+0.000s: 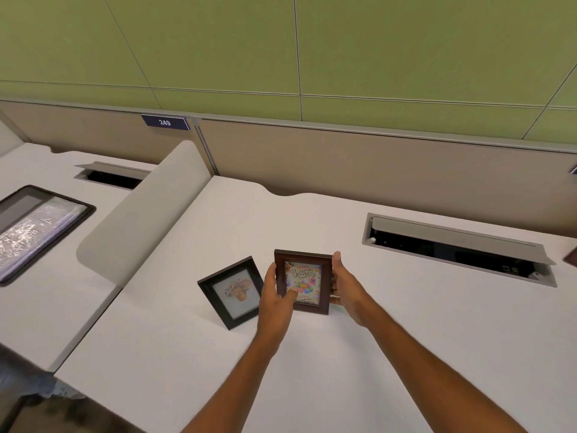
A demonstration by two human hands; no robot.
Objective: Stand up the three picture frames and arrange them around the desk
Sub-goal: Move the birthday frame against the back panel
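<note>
A brown frame (307, 260) with a "Happy Birthday" picture is held upright over the white desk (406, 323), just past its middle. My left hand (276, 300) grips its left side, thumb across the glass. My right hand (345, 285) holds its right edge, fingers behind it. A black frame (232, 292) with a flower picture lies flat and turned at an angle just left of my left hand. A dark red corner (572, 257) at the right border may be a third frame; too little shows to tell.
An open cable hatch (459, 248) with a raised grey lid is sunk into the desk at the back right. A padded grey divider (140, 214) separates this desk from the left one, where a black tray (37, 226) lies. A beige partition runs along the back.
</note>
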